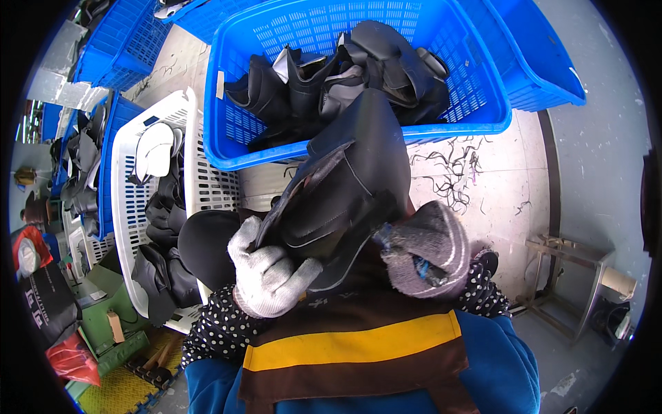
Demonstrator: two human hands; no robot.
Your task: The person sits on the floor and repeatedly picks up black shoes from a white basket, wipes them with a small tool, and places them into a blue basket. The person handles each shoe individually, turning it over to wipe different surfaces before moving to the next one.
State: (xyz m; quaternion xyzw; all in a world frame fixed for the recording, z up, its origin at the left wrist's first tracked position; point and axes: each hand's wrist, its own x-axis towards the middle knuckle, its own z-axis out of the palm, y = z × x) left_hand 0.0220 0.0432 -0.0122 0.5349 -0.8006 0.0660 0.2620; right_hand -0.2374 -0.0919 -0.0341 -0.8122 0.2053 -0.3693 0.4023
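A black leather shoe upper (pixel 331 200), stitched along its seams, is held up in front of me at a slant. My left hand (pixel 270 270), in a whitish knitted glove, grips its lower left edge with fingers wrapped round it. My right hand (pixel 431 252), in a grey striped glove with blue patches, is curled beside the upper's right edge. What lies inside its fingers is hidden. Beyond the upper, a blue plastic basket (pixel 303 150) holds several more black uppers (pixel 396 65).
To my left stands a white slatted basket (pixel 127 228) with dark pieces in it. More blue crates (pixel 545 58) are at the back. Black scraps (pixel 452 169) litter the pale floor. A metal stand (pixel 569 252) is at right, a green machine (pixel 103 303) at lower left.
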